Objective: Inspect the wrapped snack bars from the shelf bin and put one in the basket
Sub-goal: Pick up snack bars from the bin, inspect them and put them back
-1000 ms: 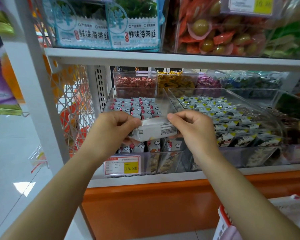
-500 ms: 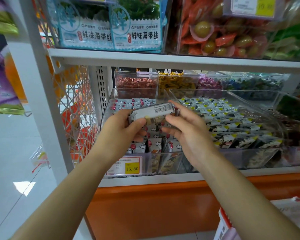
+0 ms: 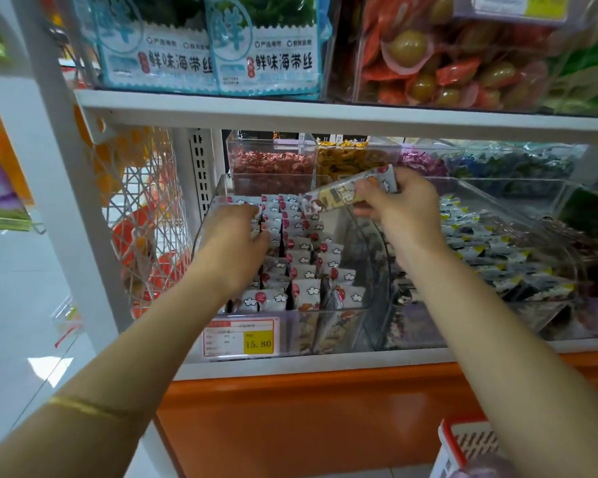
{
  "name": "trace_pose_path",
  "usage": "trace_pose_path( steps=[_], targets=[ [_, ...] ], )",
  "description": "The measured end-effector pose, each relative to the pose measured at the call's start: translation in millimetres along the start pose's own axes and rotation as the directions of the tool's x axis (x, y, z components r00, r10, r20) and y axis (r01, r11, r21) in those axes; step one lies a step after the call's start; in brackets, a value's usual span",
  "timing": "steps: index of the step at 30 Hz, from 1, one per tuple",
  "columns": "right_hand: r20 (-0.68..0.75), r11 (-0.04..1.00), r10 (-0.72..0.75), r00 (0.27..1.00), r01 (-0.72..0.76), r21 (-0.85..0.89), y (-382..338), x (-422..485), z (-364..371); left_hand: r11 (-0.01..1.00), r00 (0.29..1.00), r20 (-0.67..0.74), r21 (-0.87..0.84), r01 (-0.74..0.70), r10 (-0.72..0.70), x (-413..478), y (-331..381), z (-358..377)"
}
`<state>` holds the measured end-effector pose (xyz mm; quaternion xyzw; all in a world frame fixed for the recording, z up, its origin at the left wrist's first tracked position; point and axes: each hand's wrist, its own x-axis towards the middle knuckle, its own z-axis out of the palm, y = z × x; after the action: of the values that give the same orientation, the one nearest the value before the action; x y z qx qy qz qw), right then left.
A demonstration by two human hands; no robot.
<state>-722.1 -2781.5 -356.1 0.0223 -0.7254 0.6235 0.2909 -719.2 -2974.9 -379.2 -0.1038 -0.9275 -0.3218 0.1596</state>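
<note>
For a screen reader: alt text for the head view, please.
The right hand holds a wrapped snack bar above a clear shelf bin while the left hand reaches into it; a red basket shows at lower right.

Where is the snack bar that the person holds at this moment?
In the head view, the snack bar is just right of centre, pinched in the right hand and held above the back of the clear shelf bin.

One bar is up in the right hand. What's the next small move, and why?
Likely bring the right hand down and back to the basket and drop the bar in. It is pinched clear above the bin, and the basket waits low under that arm. The left hand is down among the other bars.
</note>
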Motion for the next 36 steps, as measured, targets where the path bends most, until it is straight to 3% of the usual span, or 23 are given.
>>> trace_pose_path(
  steps=[4, 9, 11, 16, 20, 27, 32, 34, 36],
  targets=[
    [0.026, 1.000, 0.026, 0.999, -0.025, -0.016, 8.3, 20.9, 13.9, 0.940, 0.975, 0.223, 0.336, -0.062, -0.016, 43.1, -1.0, 14.2],
    [0.071, 0.998, 0.034, 0.997, -0.030, -0.055, 18.4, 37.1, 28.1, 0.829, 0.893, 0.450, 0.501, -0.246, -0.007, 74.7, -6.6, 30.3],
    [0.074, 0.997, 0.011, 0.997, -0.005, -0.078, 21.3, 42.0, 33.8, 0.810, 0.868, 0.492, 0.535, -0.241, -0.066, 76.9, -11.3, 34.6],
    [0.194, 0.932, -0.081, 0.978, 0.143, -0.333, 23.0, 56.8, 52.9, 0.811, 0.872, 0.485, 0.534, -0.239, -0.062, 68.7, -16.0, 32.5],
    [0.282, 0.815, -0.176, 0.943, 0.301, -0.495, 22.0, 64.5, 70.6, 0.809, 0.874, 0.483, 0.533, -0.250, -0.047, 50.4, -17.4, 28.4],
    [0.539, 0.646, -0.167, 0.825, 0.505, -0.572, 26.8, 57.5, 103.8, 0.855, 0.895, 0.444, 0.477, -0.202, -0.036, 32.3, -12.9, 21.8],
    [0.652, 0.378, 0.079, 0.754, 0.583, -0.719, 44.4, 53.9, 114.0, 0.889, 0.905, 0.426, 0.420, -0.183, -0.015, 18.8, -16.6, 15.7],
    [0.658, 0.371, 0.138, 0.740, 0.577, -0.727, 41.1, 59.5, 114.6, 0.885, 0.903, 0.429, 0.429, -0.180, -0.025, 16.6, -17.1, 15.9],
    [0.654, 0.470, 0.159, 0.740, 0.526, -0.709, 34.3, 67.1, 116.5, 0.892, 0.902, 0.431, 0.421, -0.162, -0.039, 15.5, -15.4, 16.2]
  ],
)
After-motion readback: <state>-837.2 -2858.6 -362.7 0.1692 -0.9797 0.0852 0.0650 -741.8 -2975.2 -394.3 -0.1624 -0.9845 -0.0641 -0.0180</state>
